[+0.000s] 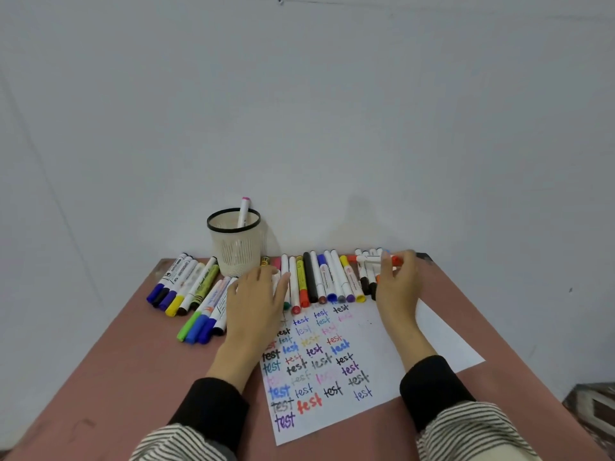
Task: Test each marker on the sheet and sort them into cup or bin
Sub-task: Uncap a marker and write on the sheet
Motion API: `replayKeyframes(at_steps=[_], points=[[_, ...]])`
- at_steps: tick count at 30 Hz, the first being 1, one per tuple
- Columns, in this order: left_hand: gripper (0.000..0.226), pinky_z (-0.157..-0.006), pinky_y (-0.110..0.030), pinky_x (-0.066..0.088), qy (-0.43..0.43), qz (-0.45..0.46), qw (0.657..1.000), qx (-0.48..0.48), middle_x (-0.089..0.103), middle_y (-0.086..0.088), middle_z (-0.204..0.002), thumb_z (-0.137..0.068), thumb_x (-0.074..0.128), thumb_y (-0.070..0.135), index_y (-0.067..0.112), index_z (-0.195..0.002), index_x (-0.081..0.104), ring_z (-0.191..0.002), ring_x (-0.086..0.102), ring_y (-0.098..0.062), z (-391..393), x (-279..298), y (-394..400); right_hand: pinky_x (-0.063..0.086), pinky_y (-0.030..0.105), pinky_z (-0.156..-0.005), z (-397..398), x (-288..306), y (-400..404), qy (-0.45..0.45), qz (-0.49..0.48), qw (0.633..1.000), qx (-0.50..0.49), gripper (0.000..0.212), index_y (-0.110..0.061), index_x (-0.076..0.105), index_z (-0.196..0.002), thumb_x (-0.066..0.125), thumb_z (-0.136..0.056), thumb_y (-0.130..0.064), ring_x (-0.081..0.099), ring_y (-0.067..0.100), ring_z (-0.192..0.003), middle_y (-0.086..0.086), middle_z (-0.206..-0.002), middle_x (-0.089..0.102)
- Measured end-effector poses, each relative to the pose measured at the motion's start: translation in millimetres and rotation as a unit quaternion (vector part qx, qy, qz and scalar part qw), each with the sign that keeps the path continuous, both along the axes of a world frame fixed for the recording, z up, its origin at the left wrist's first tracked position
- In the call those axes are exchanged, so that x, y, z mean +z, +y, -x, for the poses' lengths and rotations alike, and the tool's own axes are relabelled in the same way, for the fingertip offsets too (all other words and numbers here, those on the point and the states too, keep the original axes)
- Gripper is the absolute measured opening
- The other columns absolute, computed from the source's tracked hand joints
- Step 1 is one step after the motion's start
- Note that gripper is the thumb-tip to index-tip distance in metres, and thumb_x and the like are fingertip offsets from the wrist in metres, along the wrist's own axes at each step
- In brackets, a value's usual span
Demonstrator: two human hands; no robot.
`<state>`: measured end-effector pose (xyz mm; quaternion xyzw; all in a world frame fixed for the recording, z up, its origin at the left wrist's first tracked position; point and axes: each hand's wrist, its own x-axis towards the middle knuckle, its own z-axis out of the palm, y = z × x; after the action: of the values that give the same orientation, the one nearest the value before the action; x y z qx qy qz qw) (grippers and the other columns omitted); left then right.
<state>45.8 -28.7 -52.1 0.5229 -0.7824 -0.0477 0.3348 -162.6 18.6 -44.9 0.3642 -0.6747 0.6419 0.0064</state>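
Selection step: right hand [397,277] pinches an orange marker [374,259] at right of centre; left hand [258,294] rests spread on the marker row [319,281]. Next, probably: uncap, write on sheet [382,331].

You look down and forward from head height, close over the sheet [336,367]. Beyond the sheet stands the wall [299,111], filling the upper frame. Only this one view exists.

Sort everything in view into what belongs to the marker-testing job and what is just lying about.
Job: white paper sheet covered in "test" words; orange-capped white marker in right hand; row of markers; mesh cup with black rim; left hand.
Lying about: reddish-brown table; white wall.
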Motion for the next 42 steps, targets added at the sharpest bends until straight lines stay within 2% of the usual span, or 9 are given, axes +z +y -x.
replayKeyframes(at_steps=[3,7,11,17,22,27,35,38,42], points=[[0.033,-0.090,-0.031,0.044,0.071,0.012,0.996,-0.050,0.057,0.006,-0.112,-0.102,0.036,0.041,0.020,-0.117,0.057,-0.105,0.054,-0.013,-1,-1,-1,0.040,0.007,-0.056,-8,14,8,-0.077,0.050,0.995,0.046,0.014,-0.010,0.050,-0.093,0.052,-0.100,-0.021,0.048,0.005,-0.068,-0.002,-0.080,0.052],[0.039,-0.104,-0.035,0.041,0.076,0.035,0.991,-0.104,0.049,0.005,-0.135,-0.101,0.042,0.039,0.024,-0.136,0.046,-0.122,0.045,-0.011,1,-2,1,0.035,0.015,-0.045,-12,23,14,-0.219,0.014,0.952,0.213,0.014,-0.008,0.059,-0.094,0.052,-0.100,-0.018,0.042,0.008,-0.052,-0.001,-0.062,0.051],[0.049,-0.107,-0.040,0.033,-0.028,0.082,0.991,-0.106,0.045,0.001,-0.142,-0.098,0.034,0.050,0.023,-0.137,0.048,-0.131,0.039,-0.021,5,0,8,0.029,0.020,-0.046,-21,21,17,-0.222,-0.053,0.918,0.325,0.018,-0.006,0.060,-0.090,0.050,-0.100,-0.016,0.036,0.010,-0.049,0.000,-0.056,0.048],[0.042,-0.082,-0.033,0.035,-0.081,0.122,0.983,-0.113,0.056,0.007,-0.101,-0.100,0.024,0.047,0.023,-0.108,0.057,-0.093,0.044,-0.017,8,1,14,0.025,0.023,-0.046,-22,20,14,-0.312,0.012,0.890,0.331,0.017,-0.005,0.058,-0.090,0.055,-0.098,-0.020,0.032,0.012,-0.048,0.000,-0.052,0.044],[0.026,-0.065,-0.024,0.027,-0.046,0.059,0.980,-0.183,0.037,0.014,-0.077,-0.099,0.029,0.045,0.025,-0.097,0.046,-0.071,0.034,-0.009,13,7,24,0.018,0.020,-0.038,-35,20,15,-0.367,-0.135,0.856,0.337,0.052,-0.018,0.045,-0.054,0.067,-0.082,-0.055,0.023,0.011,-0.040,-0.002,-0.045,0.033],[0.033,-0.053,-0.023,0.031,-0.106,0.009,0.978,-0.181,0.047,0.006,-0.067,-0.100,0.029,0.053,0.026,-0.085,0.040,-0.062,0.047,-0.013,16,6,27,0.020,0.018,-0.035,-37,24,21,-0.319,-0.157,0.869,0.345,0.037,-0.016,0.045,-0.063,0.054,-0.096,-0.030,0.021,0.007,-0.034,-0.006,-0.040,0.030],[0.056,-0.053,-0.024,0.031,-0.152,-0.024,0.971,-0.184,0.043,0.005,-0.059,-0.093,0.022,0.065,0.021,-0.074,0.053,-0.054,0.039,-0.010,20,8,34,0.015,0.020,-0.037,-30,29,26,-0.313,-0.134,0.865,0.369,0.037,-0.016,0.037,-0.056,0.047,-0.091,-0.009,0.017,0.008,-0.036,-0.004,-0.040,0.027],[0.057,-0.053,-0.021,0.032,-0.101,-0.042,0.974,-0.196,0.044,0.005,-0.059,-0.090,0.027,0.067,0.020,-0.081,0.058,-0.053,0.040,-0.009,19,9,34,0.018,0.018,-0.035,-30,28,26,-0.306,-0.121,0.874,0.358,0.036,-0.015,0.040,-0.057,0.048,-0.092,-0.010,0.018,0.007,-0.035,-0.005,-0.039,0.028],[0.037,-0.059,-0.026,0.041,0.097,-0.119,0.965,-0.212,0.051,0.001,-0.068,-0.092,0.043,0.057,0.021,-0.091,0.051,-0.059,0.045,-0.011,15,12,32,0.021,0.018,-0.037,-22,26,24,-0.335,-0.063,0.891,0.302,0.035,-0.015,0.043,-0.059,0.051,-0.093,-0.021,0.022,0.008,-0.037,-0.003,-0.043,0.030]])
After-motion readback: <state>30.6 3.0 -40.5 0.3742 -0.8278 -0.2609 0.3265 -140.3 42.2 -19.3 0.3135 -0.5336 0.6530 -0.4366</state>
